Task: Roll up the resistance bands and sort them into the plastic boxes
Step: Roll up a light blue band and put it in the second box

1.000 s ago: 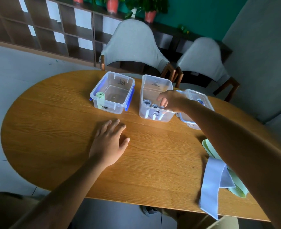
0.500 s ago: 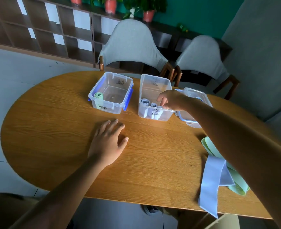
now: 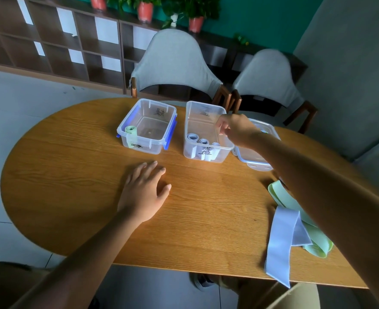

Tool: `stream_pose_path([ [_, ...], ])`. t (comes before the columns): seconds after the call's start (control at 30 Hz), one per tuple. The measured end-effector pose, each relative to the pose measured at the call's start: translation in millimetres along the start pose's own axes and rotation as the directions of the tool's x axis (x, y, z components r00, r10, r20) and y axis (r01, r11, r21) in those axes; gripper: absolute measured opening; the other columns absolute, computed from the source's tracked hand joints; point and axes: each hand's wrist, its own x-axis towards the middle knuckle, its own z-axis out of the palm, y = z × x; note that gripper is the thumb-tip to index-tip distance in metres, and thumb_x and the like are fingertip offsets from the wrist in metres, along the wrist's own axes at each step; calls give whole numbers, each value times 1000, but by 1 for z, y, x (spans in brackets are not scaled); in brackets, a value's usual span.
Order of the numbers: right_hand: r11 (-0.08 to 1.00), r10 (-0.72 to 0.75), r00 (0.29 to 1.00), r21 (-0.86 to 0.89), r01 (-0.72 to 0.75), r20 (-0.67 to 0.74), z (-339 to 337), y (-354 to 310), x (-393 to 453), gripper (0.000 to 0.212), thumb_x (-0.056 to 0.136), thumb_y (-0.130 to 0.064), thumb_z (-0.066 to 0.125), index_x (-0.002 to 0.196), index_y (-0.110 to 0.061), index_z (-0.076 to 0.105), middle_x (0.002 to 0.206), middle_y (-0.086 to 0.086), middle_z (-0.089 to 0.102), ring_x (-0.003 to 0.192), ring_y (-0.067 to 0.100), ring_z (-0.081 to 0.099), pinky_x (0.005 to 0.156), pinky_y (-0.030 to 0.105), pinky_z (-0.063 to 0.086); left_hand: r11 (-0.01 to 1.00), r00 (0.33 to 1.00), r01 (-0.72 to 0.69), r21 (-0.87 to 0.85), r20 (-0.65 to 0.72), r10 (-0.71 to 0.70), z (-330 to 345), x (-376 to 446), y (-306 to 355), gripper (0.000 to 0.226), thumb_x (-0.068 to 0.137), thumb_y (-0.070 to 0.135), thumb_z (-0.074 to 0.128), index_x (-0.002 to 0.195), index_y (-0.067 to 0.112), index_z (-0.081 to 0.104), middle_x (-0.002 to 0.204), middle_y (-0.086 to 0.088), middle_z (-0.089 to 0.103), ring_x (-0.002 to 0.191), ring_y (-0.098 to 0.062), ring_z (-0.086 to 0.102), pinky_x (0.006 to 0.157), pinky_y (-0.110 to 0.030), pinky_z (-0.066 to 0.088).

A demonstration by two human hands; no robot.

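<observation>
The left hand [image 3: 142,192] lies flat on the wooden tabletop [image 3: 77,197], palm down, its fingers [image 3: 149,169] straight and slightly spread, holding nothing. The right hand [image 3: 235,128] hangs over the right rim of the middle plastic box [image 3: 203,152], its fingers loosely curled and pointing down toward the box; nothing shows between them. Inside that box three rolled blue bands [image 3: 203,140] stand on end in a row along the near wall. To its left sits a second clear box with blue clips [image 3: 169,136], and one rolled green band [image 3: 131,132] stands in its near left corner. Both boxes carry dark handwritten marks on their walls. Just beside the middle box on the right, partly hidden by the right forearm, lies a clear lid [image 3: 254,157]. Near the right edge of the tabletop, well apart from the boxes, an unrolled blue band [image 3: 282,237] lies folded across an unrolled green band [image 3: 313,239], the blue one's end hanging over the near edge. Two grey chairs [image 3: 173,61] stand behind the tabletop, in front of a dark wooden shelf unit [image 3: 57,45] with red plant pots [image 3: 145,8] on top.
</observation>
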Motion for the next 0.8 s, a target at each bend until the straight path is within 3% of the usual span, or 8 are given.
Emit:
stream_pose_path([
  [0.23,999,-33,999,42,34,-26,-10,1,-69,16,100,-11,57,111,-19,65,105,-1,64,94,14,63,73,18,48,1000,1000,10,-2,11,-10,-2,-1,0,54,97,59,41,143,32,48,160,5,35,148,-22,24,115,-52,32],
  [0.33,998,-19,1000,65,19,-4,-6,7,-104,11,99,-15,59,103,-24,64,101,-4,66,93,13,65,77,23,53,1000,1000,14,-6,21,-14,-2,-1,1,55,97,58,42,145,32,46,161,5,33,149,-23,23,116,-52,30],
  [0.47,998,-3,999,56,1,37,1,17,-147,11,98,-12,62,103,-21,67,96,-6,68,90,11,65,82,30,56,1000,1000,21,-14,24,-21,-3,-2,2,55,98,58,42,146,32,45,162,5,31,149,-22,21,118,-49,27],
  [0.67,999,51,974,-24,-47,221,13,38,-198,15,97,-12,64,105,-24,65,102,-9,66,97,11,65,85,27,53,1000,999,19,-11,30,-18,-4,-4,2,57,98,58,39,148,33,42,163,7,29,150,-22,19,120,-46,22],
  [0.8,992,113,976,-75,-100,185,16,52,-222,15,94,-18,69,108,-23,67,108,-8,66,100,12,64,87,31,54,1000,999,27,-8,44,-26,-6,-4,3,58,99,60,35,151,34,38,164,7,25,151,-22,17,121,-48,22],
])
